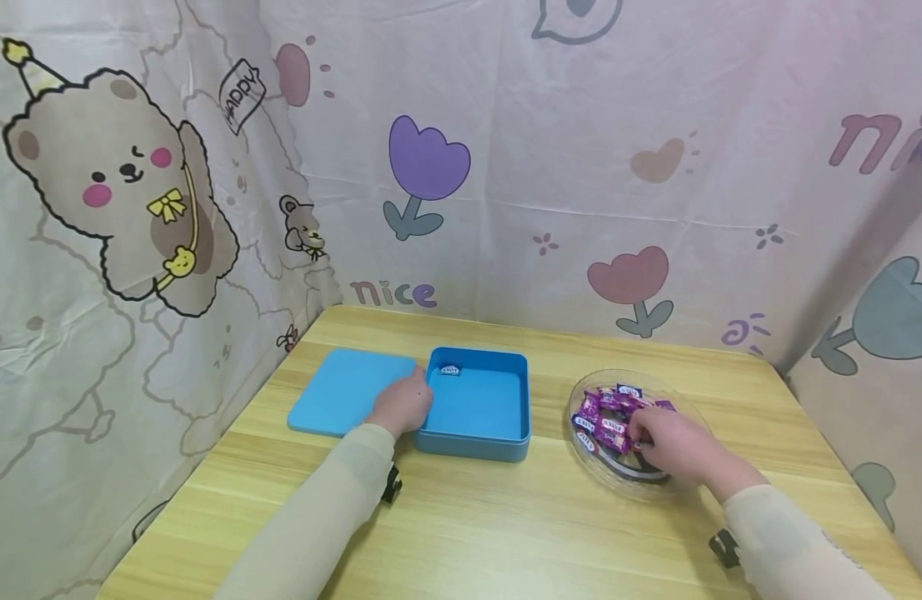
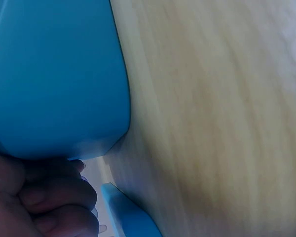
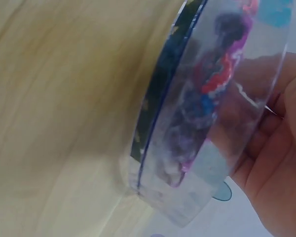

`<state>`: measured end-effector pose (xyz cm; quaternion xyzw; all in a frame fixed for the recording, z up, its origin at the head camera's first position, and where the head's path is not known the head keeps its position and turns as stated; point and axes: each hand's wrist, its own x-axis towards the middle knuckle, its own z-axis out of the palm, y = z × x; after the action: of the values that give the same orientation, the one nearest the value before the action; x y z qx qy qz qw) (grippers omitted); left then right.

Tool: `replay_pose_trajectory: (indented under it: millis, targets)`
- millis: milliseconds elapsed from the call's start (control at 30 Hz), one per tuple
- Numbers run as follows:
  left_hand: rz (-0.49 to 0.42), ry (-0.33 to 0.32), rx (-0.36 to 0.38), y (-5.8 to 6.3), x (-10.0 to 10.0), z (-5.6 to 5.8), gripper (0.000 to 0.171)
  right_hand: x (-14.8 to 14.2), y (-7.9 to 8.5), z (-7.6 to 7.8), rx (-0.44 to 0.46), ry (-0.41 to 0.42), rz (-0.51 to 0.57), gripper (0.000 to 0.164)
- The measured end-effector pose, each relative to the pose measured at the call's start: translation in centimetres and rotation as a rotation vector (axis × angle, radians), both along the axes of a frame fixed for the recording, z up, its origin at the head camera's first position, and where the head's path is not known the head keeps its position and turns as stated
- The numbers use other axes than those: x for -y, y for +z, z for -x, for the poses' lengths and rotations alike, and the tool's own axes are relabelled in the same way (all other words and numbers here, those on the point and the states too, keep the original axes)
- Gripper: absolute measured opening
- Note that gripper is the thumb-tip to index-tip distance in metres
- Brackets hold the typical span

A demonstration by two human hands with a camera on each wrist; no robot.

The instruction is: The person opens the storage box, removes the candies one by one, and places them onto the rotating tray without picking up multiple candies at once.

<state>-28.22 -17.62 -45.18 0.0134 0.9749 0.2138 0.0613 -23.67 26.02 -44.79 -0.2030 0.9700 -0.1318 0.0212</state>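
My left hand (image 1: 405, 402) grips the left wall of an open blue box (image 1: 473, 447), its fingers curled against the side in the left wrist view. One small wrapped candy (image 1: 449, 370) lies inside, near the box's back left corner. On the right, my right hand (image 1: 674, 442) reaches over the rim of a round clear plastic dish (image 1: 581, 467), fingertips down among purple wrapped candies (image 1: 613, 433). The right wrist view shows those fingers through the clear wall (image 3: 237, 163); I cannot tell whether they pinch a candy.
A flat blue lid (image 1: 341, 387) lies on the wooden table (image 1: 506, 533) left of the box, partly behind the left hand. Printed curtains (image 1: 506, 233) hang along the table's back and sides. Bare tabletop separates the box from the dish.
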Motion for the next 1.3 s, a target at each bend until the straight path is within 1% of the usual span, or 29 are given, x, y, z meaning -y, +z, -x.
replay_pose_trajectory:
  millis: [133,267,400,500,600,667,733,800,933,1133,1300]
  targets:
    - [-0.003,0.002,0.001,0.1,0.0,0.1,0.058,0.2,0.3,0.1,0.002,0.002,0.023,0.022]
    - [0.0,0.002,-0.001,0.0,-0.1,0.1,0.058,0.8,0.7,0.4,-0.029,0.025,0.04,0.019]
    - [0.003,-0.005,-0.004,0.0,-0.1,0.2,0.057,1.7,1.5,0.7,-0.048,0.055,0.064,0.016]
    - [-0.001,-0.001,0.003,0.1,-0.1,0.2,0.057,2.7,2.1,0.8,-0.055,0.06,0.075,0.014]
    - [-0.009,0.009,0.008,0.2,-0.2,0.2,0.057,3.7,2.5,0.9,-0.092,0.076,0.071,0.014]
    - [-0.014,0.012,0.01,0.2,-0.2,0.1,0.057,4.4,2.7,1.1,-0.122,0.101,0.069,0.015]
    - [-0.015,0.015,0.012,0.2,-0.3,0.1,0.058,5.0,2.7,1.4,-0.135,0.116,0.067,0.014]
    - [-0.012,0.013,0.013,0.2,-0.3,0.1,0.058,5.6,2.9,1.7,-0.13,0.115,0.071,0.012]
    - [-0.004,0.008,0.012,0.3,-0.3,0.2,0.058,7.1,3.2,2.2,-0.089,0.093,0.078,0.008]
    - [-0.005,0.009,0.011,0.3,-0.3,0.2,0.058,9.6,3.5,2.9,-0.048,0.11,0.11,0.016]
    - [-0.005,0.012,0.01,0.1,-0.3,0.2,0.058,11.9,3.6,3.5,-0.048,0.122,0.11,0.023]
